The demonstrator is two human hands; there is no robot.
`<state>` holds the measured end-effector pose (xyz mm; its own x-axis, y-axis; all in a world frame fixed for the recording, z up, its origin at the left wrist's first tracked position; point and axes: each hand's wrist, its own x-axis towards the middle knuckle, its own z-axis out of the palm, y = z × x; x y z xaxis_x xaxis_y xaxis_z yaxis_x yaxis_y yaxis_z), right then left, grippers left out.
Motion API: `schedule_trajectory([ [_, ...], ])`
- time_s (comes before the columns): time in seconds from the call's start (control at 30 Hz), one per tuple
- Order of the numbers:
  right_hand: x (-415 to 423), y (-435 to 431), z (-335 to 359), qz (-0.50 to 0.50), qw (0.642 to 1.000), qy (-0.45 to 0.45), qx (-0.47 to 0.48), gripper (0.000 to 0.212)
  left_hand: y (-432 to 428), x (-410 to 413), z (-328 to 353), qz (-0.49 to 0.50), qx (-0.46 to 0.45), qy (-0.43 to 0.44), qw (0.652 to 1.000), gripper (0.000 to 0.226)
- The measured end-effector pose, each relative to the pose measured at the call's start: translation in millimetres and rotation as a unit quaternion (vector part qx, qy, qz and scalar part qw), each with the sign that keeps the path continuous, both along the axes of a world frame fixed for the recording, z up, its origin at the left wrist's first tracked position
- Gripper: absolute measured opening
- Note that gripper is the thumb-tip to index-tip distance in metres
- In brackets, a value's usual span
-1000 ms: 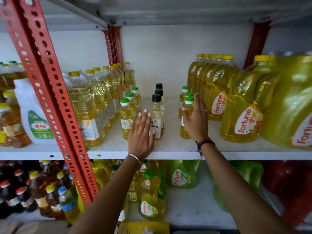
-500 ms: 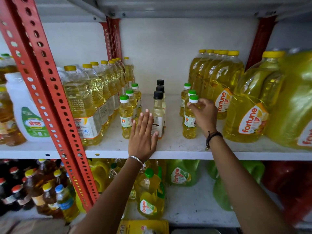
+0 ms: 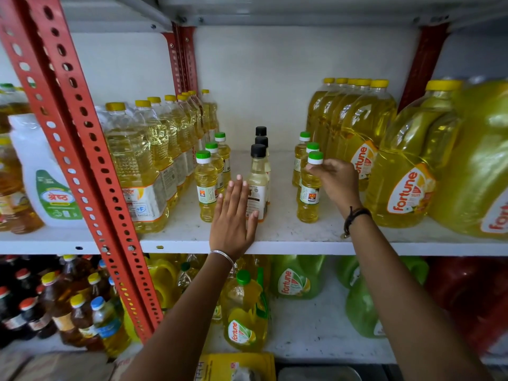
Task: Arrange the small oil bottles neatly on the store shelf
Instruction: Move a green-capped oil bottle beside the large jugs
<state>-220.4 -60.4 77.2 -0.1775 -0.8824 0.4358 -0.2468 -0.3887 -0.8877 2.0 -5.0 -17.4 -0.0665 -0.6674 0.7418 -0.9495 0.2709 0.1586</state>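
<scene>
Three short rows of small oil bottles stand on the white shelf [image 3: 288, 240]. The left row has green caps, with its front bottle [image 3: 205, 188] nearest me. The middle row has black caps, led by a pale bottle [image 3: 257, 185]. The right row has green caps, and my right hand [image 3: 336, 181] grips the neck of its front bottle [image 3: 310, 193], just under the cap. My left hand [image 3: 233, 218] lies flat with fingers spread, between the left and middle rows, its thumb against the black-capped bottle's base.
Tall yellow-capped oil bottles [image 3: 143, 166] line the left side beside a red perforated upright [image 3: 90, 166]. Big Fortune jugs [image 3: 406, 171] crowd the right. A white jug [image 3: 41, 174] stands far left. The lower shelf holds more bottles [image 3: 244, 314].
My right hand slid from the side of the front right bottle to its neck and now pinches it under the cap. My left hand stayed flat in about the same place.
</scene>
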Motion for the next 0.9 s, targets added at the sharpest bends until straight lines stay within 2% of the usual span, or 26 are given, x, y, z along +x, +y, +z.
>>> schedule_trajectory([
  [0.23, -8, -3, 3, 0.047, 0.999, 0.018, -0.005, 0.029, -1, 0, 0, -0.001, -0.004, 0.002, 1.000, 0.063],
  [0.5, -15, 4, 5, 0.035, 0.998, 0.043, -0.028, 0.035, 0, 0, 0, -0.003, -0.002, 0.001, 1.000, 0.063],
  [0.9, -25, 31, 6, 0.063, 0.997, 0.044, -0.029, 0.033, 1, -1, 1, -0.009, 0.008, 0.000, 1.000, 0.063],
])
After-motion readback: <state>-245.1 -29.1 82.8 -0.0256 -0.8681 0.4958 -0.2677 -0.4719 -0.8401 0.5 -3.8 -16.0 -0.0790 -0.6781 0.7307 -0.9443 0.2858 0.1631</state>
